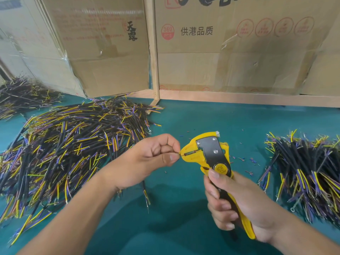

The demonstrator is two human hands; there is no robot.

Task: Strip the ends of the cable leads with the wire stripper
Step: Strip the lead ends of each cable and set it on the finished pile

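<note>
- The left hand (147,161) pinches one thin lead (179,153) between thumb and forefinger, feeding its tip into the nose of the wire stripper (211,155).
- The rest of that cable (146,195) hangs below the wrist, limp and light.
- The right hand (237,203) is wrapped round the stripper's yellow and black handles; whether they are fully squeezed I cannot tell.
- The lead looks soft and springy, likely to buckle if held far back, so a pinch just beside the nose suits it.
- The stripper is rigid; its handles are the place to hold.
- A large heap of cables (70,144) lies at the left of the green worktop (184,218), a smaller heap (309,173) at the right.
- Cardboard boxes (239,52) stand at the far edge.
</note>
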